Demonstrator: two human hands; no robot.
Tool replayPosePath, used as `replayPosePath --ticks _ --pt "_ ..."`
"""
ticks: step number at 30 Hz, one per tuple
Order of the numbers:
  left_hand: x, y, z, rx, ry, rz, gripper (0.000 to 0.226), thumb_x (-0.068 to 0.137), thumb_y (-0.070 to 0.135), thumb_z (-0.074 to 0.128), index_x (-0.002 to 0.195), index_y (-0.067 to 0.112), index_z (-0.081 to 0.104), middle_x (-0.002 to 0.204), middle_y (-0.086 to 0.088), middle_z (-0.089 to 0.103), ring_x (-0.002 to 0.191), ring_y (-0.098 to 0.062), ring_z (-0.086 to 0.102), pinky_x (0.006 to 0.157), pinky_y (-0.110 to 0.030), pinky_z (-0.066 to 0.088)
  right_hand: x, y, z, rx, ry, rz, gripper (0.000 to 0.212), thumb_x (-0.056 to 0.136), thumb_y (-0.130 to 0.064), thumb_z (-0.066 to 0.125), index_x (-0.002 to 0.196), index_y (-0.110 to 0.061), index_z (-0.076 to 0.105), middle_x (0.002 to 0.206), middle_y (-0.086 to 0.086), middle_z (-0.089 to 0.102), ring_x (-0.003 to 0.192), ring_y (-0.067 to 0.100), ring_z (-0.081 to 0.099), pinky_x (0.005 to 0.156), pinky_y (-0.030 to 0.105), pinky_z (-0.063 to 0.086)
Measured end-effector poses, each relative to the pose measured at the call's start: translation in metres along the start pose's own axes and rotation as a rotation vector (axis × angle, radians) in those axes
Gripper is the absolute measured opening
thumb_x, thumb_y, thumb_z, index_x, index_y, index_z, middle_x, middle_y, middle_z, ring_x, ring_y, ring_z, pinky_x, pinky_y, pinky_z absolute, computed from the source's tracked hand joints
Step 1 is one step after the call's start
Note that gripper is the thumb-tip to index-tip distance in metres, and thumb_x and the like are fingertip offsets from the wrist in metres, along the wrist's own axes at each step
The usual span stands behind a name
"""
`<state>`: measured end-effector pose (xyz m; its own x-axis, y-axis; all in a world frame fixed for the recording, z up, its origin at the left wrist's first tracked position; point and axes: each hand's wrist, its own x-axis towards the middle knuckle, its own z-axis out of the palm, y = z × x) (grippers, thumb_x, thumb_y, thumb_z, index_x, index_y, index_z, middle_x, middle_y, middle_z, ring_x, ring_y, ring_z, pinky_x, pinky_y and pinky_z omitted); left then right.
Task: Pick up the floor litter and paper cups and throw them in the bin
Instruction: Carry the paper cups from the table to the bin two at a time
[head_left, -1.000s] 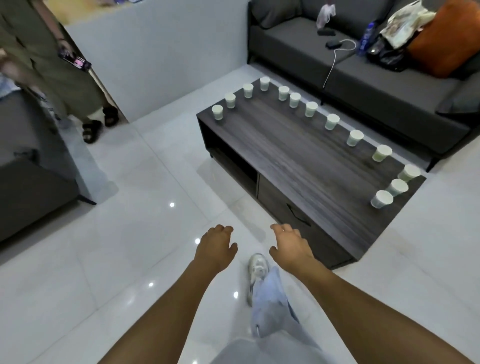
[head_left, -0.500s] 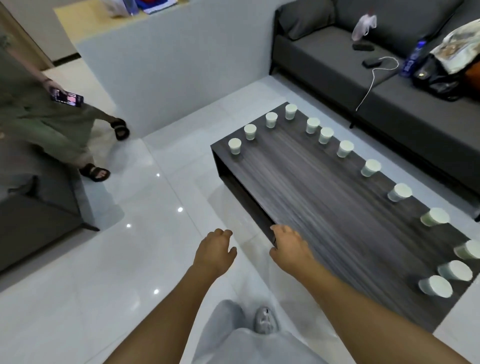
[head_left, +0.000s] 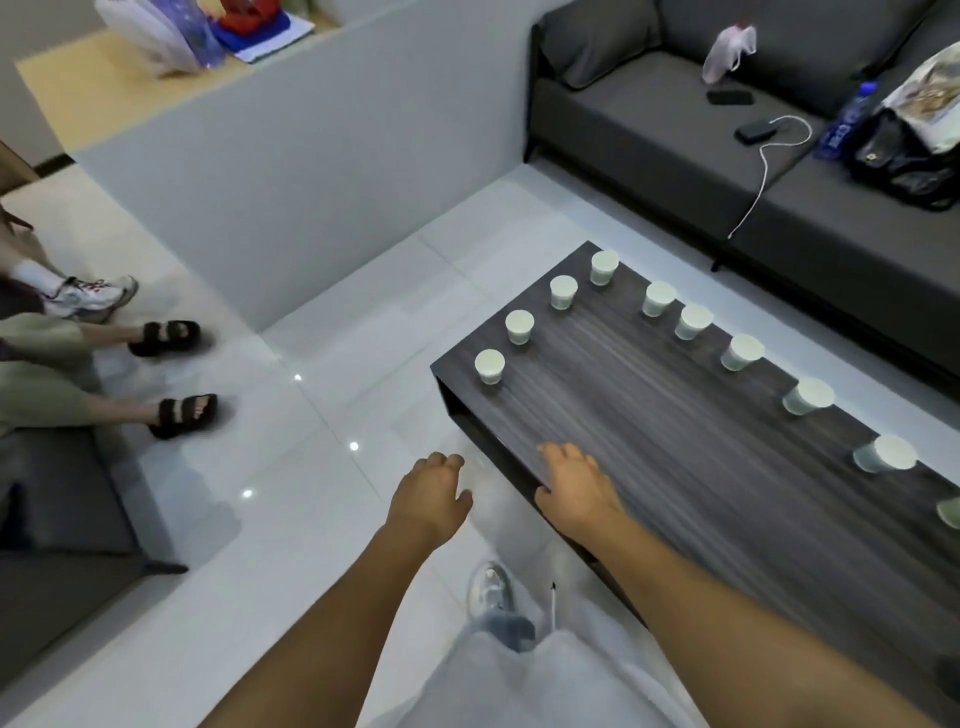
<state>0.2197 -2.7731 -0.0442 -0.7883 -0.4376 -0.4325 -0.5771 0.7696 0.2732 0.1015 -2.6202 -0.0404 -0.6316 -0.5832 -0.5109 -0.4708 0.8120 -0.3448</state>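
Note:
Several white paper cups stand upside down along the far and left edges of a dark wooden coffee table (head_left: 649, 415); the nearest to me is the cup (head_left: 489, 366) at the table's left corner, with another cup (head_left: 519, 326) behind it. My left hand (head_left: 431, 499) hovers over the white floor just left of the table, fingers loosely curled and holding nothing. My right hand (head_left: 574, 488) is above the table's near edge, relaxed and holding nothing. No bin and no floor litter are in view.
A grey sofa (head_left: 675, 130) with a bag, phones, a cable and a bottle stands behind the table. A grey half wall (head_left: 291, 171) is at the back. Seated people's feet (head_left: 182, 413) are on the left, next to another grey seat (head_left: 57, 545).
I have walked forward along the table's left end; the table and cups now lie further right and closer. Both hands stay out in front, the right one now over the tabletop.

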Motion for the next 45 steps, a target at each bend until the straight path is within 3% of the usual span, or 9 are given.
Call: replayPosePath --ticks 12,23,30,36,45 --pt "0.145 -0.018 -0.061 -0.014 -0.057 0.022 0.047 0.094 0.032 0.049 0.137 0.015 0.042 0.134 -0.007 0.048 0.121 -0.024 0.046 0.095 -0.033 0.044 0.137 -0.018 -0.054 0.023 -0.063 0.099 0.054 0.094 -0.023 0.051 0.144 -0.018 0.032 0.140 0.008 0.039 0.127 0.029 0.040 0.103 0.040 0.041" --pt "0.297 0.005 -0.066 -0.029 -0.133 0.002 0.045 0.093 0.028 0.051 0.135 0.016 0.043 0.132 -0.005 0.049 0.121 -0.022 0.044 0.097 -0.031 0.042 0.302 0.000 -0.106 0.023 -0.107 0.127 0.056 0.094 -0.023 0.051 0.146 -0.017 0.030 0.144 0.008 0.036 0.129 0.031 0.037 0.104 0.044 0.040" --pt "0.378 -0.003 -0.022 0.012 -0.158 0.007 0.051 0.090 0.030 0.054 0.138 0.020 0.040 0.137 -0.003 0.044 0.125 -0.023 0.041 0.103 -0.030 0.037 0.400 0.016 -0.089 0.034 -0.114 0.121 0.058 0.093 -0.021 0.051 0.146 -0.016 0.026 0.142 0.010 0.036 0.128 0.030 0.036 0.103 0.043 0.040" --pt "0.425 -0.018 0.051 0.056 -0.202 0.038 0.069 0.090 0.042 0.058 0.147 0.026 0.023 0.157 -0.004 0.020 0.144 -0.027 0.016 0.117 -0.039 0.017 0.478 0.027 -0.047 0.020 -0.083 0.095 0.066 0.090 -0.022 0.057 0.147 -0.021 0.024 0.146 0.010 0.030 0.131 0.032 0.030 0.103 0.045 0.039" --pt "0.436 -0.039 0.121 0.150 -0.243 0.161 0.068 0.093 0.027 0.057 0.149 0.025 0.019 0.159 -0.010 0.008 0.146 -0.034 0.005 0.117 -0.044 0.009 0.528 0.040 0.007 -0.032 -0.130 0.064 0.075 0.085 -0.021 0.067 0.147 -0.024 0.024 0.153 0.010 0.018 0.136 0.035 0.023 0.104 0.048 0.038"
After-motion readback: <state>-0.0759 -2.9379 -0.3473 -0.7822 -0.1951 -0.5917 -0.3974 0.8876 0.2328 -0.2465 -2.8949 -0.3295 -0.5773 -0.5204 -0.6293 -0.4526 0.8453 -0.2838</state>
